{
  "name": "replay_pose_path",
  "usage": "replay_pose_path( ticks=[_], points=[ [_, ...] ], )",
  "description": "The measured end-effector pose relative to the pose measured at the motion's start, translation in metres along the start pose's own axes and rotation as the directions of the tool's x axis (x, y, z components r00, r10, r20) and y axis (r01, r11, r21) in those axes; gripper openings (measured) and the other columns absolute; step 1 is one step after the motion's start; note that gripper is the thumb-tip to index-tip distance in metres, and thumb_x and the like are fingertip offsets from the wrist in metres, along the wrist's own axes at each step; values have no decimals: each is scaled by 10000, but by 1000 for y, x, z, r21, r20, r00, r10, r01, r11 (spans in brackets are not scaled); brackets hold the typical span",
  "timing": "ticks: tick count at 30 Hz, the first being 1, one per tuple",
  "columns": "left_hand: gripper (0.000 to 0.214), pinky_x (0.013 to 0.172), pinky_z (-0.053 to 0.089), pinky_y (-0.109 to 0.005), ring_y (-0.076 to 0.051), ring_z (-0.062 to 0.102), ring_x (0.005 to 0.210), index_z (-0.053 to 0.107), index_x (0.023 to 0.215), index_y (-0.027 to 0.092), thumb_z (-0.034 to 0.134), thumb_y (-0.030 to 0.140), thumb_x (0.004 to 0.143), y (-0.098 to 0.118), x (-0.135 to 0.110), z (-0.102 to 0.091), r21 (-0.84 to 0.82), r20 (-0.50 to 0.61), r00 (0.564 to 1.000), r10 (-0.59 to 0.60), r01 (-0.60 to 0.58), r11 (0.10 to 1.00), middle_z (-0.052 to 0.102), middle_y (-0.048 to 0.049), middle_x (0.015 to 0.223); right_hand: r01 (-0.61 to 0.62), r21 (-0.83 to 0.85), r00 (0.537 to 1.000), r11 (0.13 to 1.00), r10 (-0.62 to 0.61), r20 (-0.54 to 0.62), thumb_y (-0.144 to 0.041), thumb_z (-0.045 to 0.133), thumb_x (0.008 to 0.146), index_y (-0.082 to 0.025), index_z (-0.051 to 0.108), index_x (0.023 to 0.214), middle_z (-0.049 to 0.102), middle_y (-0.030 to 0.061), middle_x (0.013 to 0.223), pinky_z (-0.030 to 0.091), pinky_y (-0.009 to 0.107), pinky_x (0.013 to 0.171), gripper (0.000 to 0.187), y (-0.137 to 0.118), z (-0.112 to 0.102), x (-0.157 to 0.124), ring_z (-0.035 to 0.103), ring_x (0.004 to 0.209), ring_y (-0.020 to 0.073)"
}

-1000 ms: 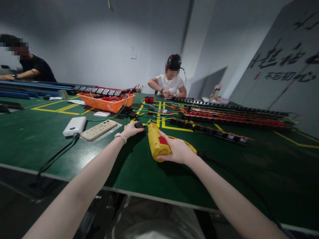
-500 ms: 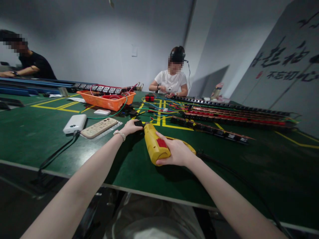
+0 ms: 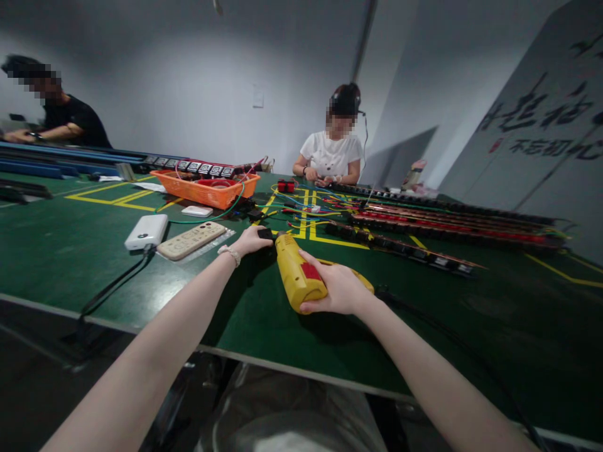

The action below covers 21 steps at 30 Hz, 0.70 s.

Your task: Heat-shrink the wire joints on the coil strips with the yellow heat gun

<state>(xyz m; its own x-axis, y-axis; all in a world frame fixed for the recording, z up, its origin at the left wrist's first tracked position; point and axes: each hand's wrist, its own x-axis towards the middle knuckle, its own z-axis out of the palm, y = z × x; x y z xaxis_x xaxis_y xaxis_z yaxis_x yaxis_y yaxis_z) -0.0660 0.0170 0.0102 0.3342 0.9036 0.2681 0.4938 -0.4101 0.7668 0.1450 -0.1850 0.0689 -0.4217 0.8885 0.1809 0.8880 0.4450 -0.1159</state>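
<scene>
My right hand [image 3: 342, 290] is wrapped round a yellow corded heat gun [image 3: 298, 276] with a red patch on its body. The gun lies tilted low over the green table, its narrow dark nozzle pointing away and slightly left. In front of the nozzle, my left hand [image 3: 250, 241] pinches a small black block [image 3: 265, 234], whose far side and details are too dark to make out. Nozzle and block are very close; whether they touch I cannot tell. A black cord [image 3: 424, 317] trails from the gun's handle to the right.
Left of my hands lie a phone in a beige case [image 3: 192, 241] and a white power bank [image 3: 147, 232]. Behind stand an orange basket [image 3: 207, 189] and a small red box [image 3: 286, 186]. Wired dark strips [image 3: 405, 245] stretch rightward. A co-worker [image 3: 332, 150] sits opposite, another [image 3: 70, 119] far left.
The whole view has shifted slightly, so things appear a little further right. Both hands keep their hold, and the gun and black block stay in much the same position to each other.
</scene>
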Motion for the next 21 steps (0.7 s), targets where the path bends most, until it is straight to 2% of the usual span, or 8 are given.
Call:
replay_pose_path(
  ticks=[7,16,21],
  points=[
    [405,607,451,-253,-177,578,694,639,870,135,643,347,526,0,3,0,31,-24,999,33,-32,999,645,-39,763,45,-15,998,999,-46,-42,-698,522,606,-188,103,1400,613,92,1048,405,328,684,1033,-5,2,-1,598,862,286],
    [449,675,470,-286,-181,583,741,604,925,117,668,313,527,-1,1,1,-135,36,999,-5,9,991,643,-57,832,66,-1,997,998,-66,-33,-718,511,595,-197,120,1398,612,92,1057,408,324,698,1034,-6,0,-2,598,873,279],
    [508,725,471,-294,-187,579,805,564,996,121,672,253,517,0,0,5,-158,-50,998,-39,31,987,627,-69,888,75,-10,997,997,-76,-27,-721,508,595,-197,111,1399,618,84,1037,405,328,696,1038,-3,1,0,598,857,278]
  ],
)
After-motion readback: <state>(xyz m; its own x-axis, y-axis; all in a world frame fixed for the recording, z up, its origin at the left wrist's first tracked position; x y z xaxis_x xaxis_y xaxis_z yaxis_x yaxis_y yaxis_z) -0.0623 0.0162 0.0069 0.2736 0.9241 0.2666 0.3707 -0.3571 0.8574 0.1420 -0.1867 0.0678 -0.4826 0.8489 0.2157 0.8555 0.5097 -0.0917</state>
